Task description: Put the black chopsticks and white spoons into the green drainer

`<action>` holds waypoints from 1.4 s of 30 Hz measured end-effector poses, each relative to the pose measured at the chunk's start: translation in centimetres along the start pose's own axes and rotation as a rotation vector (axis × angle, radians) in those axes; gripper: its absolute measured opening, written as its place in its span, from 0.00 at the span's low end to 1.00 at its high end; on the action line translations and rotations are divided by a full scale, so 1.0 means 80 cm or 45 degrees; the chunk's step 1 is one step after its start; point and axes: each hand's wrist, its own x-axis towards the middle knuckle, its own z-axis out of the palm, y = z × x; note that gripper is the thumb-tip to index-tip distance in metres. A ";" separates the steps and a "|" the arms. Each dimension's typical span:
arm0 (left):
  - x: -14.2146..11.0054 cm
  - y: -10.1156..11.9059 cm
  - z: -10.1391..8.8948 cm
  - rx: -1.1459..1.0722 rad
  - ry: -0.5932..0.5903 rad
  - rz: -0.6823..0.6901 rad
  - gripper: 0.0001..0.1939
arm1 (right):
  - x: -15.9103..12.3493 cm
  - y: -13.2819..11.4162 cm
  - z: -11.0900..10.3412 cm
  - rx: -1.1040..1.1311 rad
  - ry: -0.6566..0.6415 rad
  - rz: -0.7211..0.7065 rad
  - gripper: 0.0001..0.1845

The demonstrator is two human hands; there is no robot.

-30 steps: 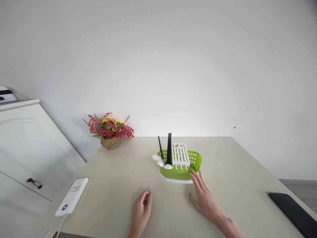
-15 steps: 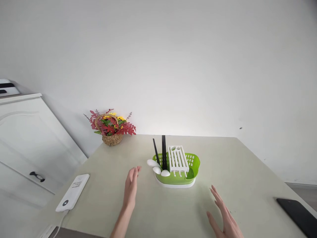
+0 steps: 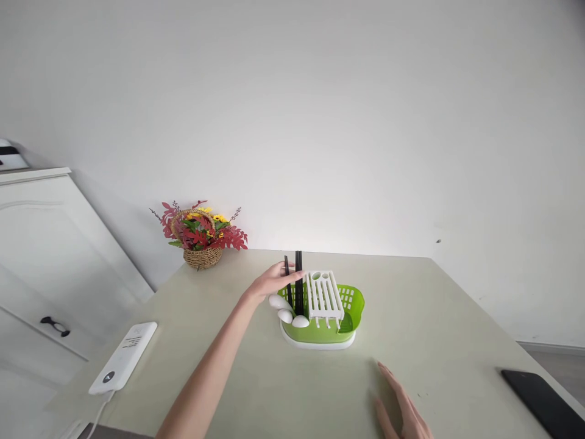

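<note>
My left hand (image 3: 276,278) is at the black chopsticks (image 3: 298,296), which stand in the left end of a green basket (image 3: 320,332) on a white base. Its thumb passes in front of them and the fingers curl behind, so the hand closes round their upper part. Several white spoons (image 3: 286,316) hang bowl-out over the basket's near left rim. A white slotted rack (image 3: 325,296) with hooks sits tilted beside the chopsticks. My right hand (image 3: 402,408) hovers over the table at lower right, fingers stretched and apart, touching nothing.
On the pale table (image 3: 274,390) a wicker basket of artificial flowers (image 3: 201,238) stands at the back left. A white power bank (image 3: 124,356) with a cable lies at the left edge, a black phone (image 3: 543,399) at the right. A white cabinet (image 3: 59,262) adjoins on the left.
My left hand has reached forward from beside the basket and closed round the chopsticks; the leaning ones now stand more upright. My right hand has shifted slightly down and left, still open.
</note>
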 end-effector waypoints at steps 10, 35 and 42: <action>0.038 0.002 0.011 0.620 -0.029 0.245 0.31 | 0.000 -0.010 0.000 0.071 0.042 0.024 0.25; 0.003 0.028 -0.168 -0.508 0.596 0.213 0.16 | -0.002 -0.008 -0.004 0.027 0.003 -0.005 0.25; -0.046 -0.059 -0.235 0.016 0.370 -0.398 0.22 | -0.004 -0.008 -0.008 0.016 -0.046 0.004 0.26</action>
